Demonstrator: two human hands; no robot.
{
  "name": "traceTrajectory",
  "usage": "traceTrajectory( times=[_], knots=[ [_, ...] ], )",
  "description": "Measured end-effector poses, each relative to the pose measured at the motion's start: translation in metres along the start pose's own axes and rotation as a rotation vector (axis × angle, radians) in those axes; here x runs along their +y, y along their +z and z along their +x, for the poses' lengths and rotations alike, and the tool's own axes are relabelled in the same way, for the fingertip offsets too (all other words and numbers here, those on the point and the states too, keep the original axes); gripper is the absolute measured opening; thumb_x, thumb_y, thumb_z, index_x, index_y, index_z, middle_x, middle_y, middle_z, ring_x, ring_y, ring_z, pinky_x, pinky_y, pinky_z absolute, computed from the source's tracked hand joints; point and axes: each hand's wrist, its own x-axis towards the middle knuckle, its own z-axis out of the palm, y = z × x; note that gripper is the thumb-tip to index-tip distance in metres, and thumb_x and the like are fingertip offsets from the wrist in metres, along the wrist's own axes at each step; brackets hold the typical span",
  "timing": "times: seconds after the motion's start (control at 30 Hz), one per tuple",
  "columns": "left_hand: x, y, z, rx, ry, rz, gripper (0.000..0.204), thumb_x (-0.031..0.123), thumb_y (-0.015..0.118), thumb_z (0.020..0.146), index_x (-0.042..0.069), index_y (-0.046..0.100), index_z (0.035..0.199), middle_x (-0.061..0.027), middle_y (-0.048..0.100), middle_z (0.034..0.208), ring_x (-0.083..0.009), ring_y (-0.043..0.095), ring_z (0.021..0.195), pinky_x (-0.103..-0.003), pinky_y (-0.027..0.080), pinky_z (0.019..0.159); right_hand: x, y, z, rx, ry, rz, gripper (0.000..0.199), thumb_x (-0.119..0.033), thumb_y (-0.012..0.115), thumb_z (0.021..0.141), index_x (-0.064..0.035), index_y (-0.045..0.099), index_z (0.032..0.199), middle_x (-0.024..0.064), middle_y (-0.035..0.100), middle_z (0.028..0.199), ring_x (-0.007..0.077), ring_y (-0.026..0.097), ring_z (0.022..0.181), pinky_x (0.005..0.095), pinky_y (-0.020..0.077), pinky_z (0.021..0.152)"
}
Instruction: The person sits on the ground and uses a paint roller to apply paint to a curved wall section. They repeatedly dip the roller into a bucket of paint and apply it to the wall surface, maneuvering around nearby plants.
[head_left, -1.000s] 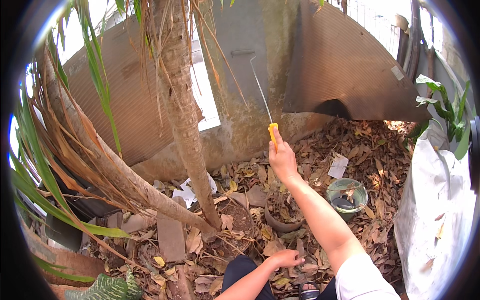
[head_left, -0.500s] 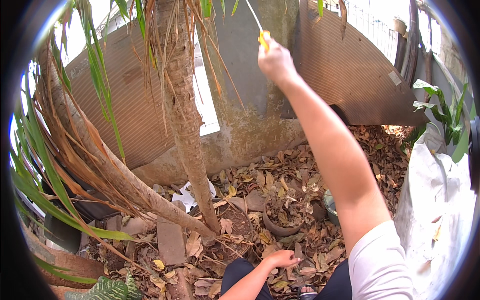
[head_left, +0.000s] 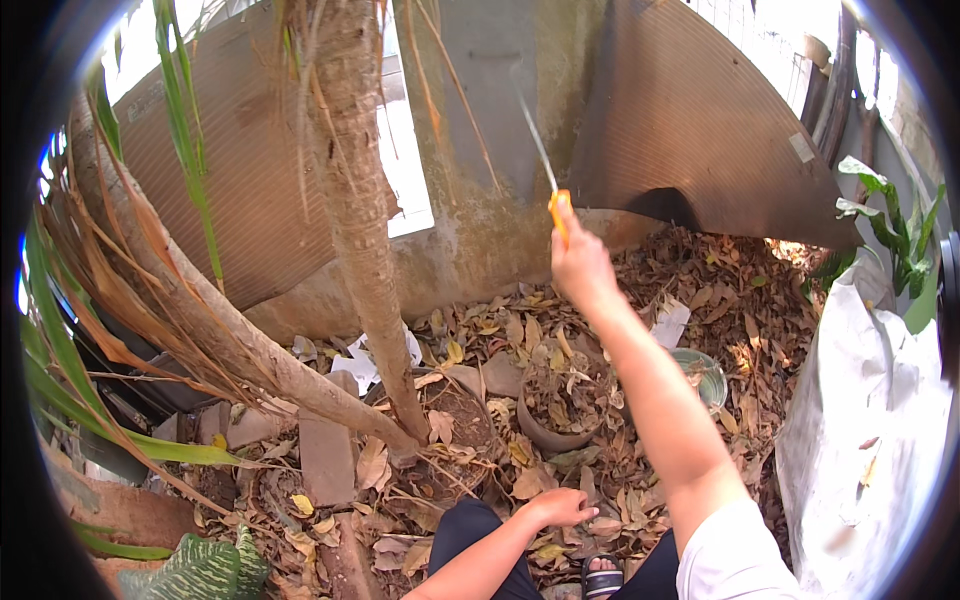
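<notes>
Right hand (head_left: 582, 262) is gripping the paint roller (head_left: 539, 145), fingers wrapping its yellow handle (head_left: 559, 211); the blurred head is facing the far grey wall (head_left: 478, 125), contact unclear. Left hand (head_left: 563, 507), near, is curling its fingers loosely. Even pressure is probably serving best.

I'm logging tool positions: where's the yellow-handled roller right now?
In the head view, the yellow-handled roller is at upper centre, in the right hand, in front of the grey wall, right of the upright trunk.
</notes>
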Motion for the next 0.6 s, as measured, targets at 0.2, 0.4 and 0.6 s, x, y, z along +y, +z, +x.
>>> traceTrajectory(
  times=[0.2, 0.4, 0.6],
  knots=[
    [0.012, -0.001, -0.004, -0.034, -0.058, 0.047, 0.055, 0.054, 0.054, 0.093, 0.001, 0.065, 0.101, -0.0211, 0.070, 0.096, -0.0383, 0.065, 0.094, -0.047, 0.050, 0.080, 0.016, 0.016, -0.081, -0.270, 0.238, 0.025, 0.056, -0.025, 0.052, 0.098, -0.0228, 0.037, 0.151, 0.0264, 0.067, 0.097, 0.0428, 0.065, 0.093, 0.0506, 0.0505, 0.086],
    [0.024, -0.007, -0.016, -0.007, -0.099, 0.072, 0.055, 0.054, 0.054, 0.093, 0.001, 0.066, 0.099, -0.0214, 0.070, 0.096, -0.0381, 0.065, 0.095, -0.046, 0.050, 0.083, 0.025, -0.016, -0.085, -0.216, 0.269, 0.203, 0.051, -0.026, 0.052, 0.098, -0.0160, 0.043, 0.148, 0.0258, 0.067, 0.110, 0.0415, 0.066, 0.101, 0.0476, 0.0521, 0.090],
    [0.041, -0.017, -0.038, 0.007, -0.041, 0.058, 0.060, 0.058, 0.050, 0.095, 0.000, 0.064, 0.104, -0.0239, 0.069, 0.090, -0.0401, 0.066, 0.088, -0.047, 0.051, 0.078, 0.040, -0.104, -0.099, -0.004, 0.199, 0.276, 0.055, -0.028, 0.055, 0.100, -0.0086, 0.039, 0.149, 0.0214, 0.063, 0.127, 0.0318, 0.062, 0.118, 0.0389, 0.0471, 0.103]
  ],
)
